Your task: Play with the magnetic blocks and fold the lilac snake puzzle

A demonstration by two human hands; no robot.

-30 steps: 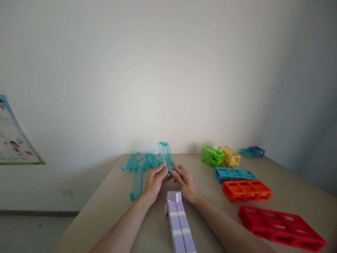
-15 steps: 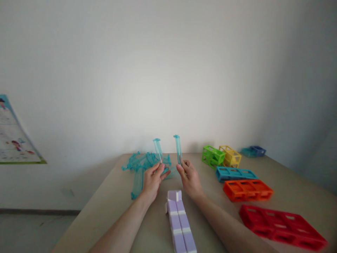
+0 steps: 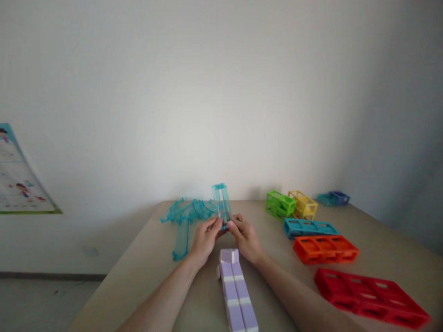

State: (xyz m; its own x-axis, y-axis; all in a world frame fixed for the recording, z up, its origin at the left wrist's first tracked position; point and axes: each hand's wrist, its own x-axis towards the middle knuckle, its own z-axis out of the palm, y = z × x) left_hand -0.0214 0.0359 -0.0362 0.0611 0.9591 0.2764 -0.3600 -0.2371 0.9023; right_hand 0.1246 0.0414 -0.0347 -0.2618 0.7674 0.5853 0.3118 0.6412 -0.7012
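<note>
— Holding what, up there?

— Both hands, left (image 3: pixel 203 238) and right (image 3: pixel 245 236), have a closed grip on the foot of two clear teal plastic track pieces (image 3: pixel 222 203), pressed together upright.

— Where from the lilac block strip (image 3: pixel 236 293)?

— Just beyond its far end, above the bench (image 3: pixel 145 272); the teal track pile (image 3: pixel 187 213) lies beyond-left.

Both hands, left hand (image 3: pixel 204 240) and right hand (image 3: pixel 246 239), meet mid-table (image 3: pixel 155 276) around upright track pieces (image 3: pixel 222 203), block strip (image 3: pixel 235 290) just in front. Track pile (image 3: pixel 185 214) lies left behind; frame blocks (image 3: pixel 323 249) lie right, poster (image 3: pixel 17 175) on the far-left wall.
</note>
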